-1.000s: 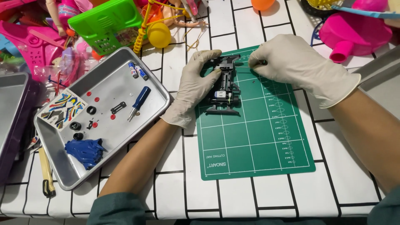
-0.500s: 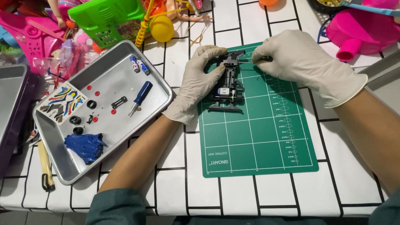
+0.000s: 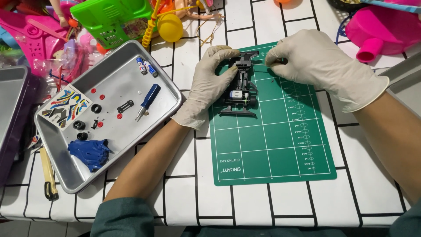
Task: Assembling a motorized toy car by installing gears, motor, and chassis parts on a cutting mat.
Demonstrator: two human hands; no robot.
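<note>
Looked down steeply from head height, from the wearer's own side, facing away across the surface (image 3: 184,193). Sat close enough to fill the frame with both forearms, the green cutting mat (image 3: 272,145) near centre and the metal tray (image 3: 112,87) at left. Was the only view, sharing nothing

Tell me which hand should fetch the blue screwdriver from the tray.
Left, probably. The left hand rests on the chassis on the side nearer the tray, where the screwdriver lies. The right hand is farther away, pinching something small.
</note>
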